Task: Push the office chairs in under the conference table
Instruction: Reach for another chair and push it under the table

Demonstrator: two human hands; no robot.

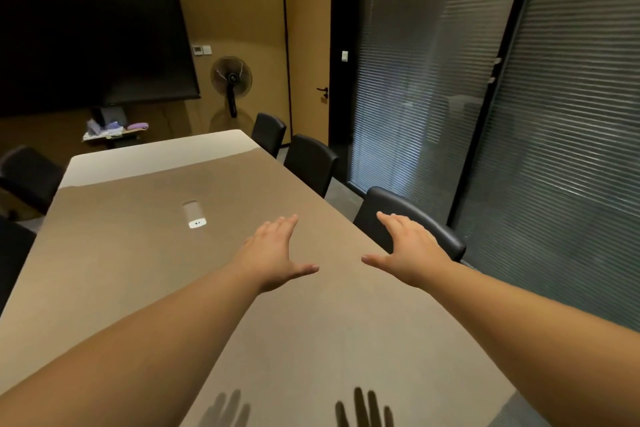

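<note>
Both bare forearms reach forward over the long brown conference bench (145,274), and two hand shadows fall on its near end. Neither grip holds anything: the left hand (273,253) hovers flat above the bench top with fingers straight and thumb spread, and the right hand (412,248) is likewise spread with straight fingers, out past the bench's right edge.

Directly beyond the right hand stands the nearest black padded office chair (440,229); the fingers lie over the curved top of its backrest in this view, though whether they touch it cannot be told. That chair sits close against the bench's right edge. Further along the same edge stand a second black office chair (311,163) and a third black office chair (268,130), both tucked near the bench. Off the bench's left edge, a dark office chair (29,177) stands turned and a little apart from it.

On the bench top, ahead of the left hand, lies a small white oblong device (195,215). Beyond the bench's far end are a large dark wall screen (90,45) and a black pedestal fan (231,80). Right of the bench hang grey slatted blinds (433,80).
</note>
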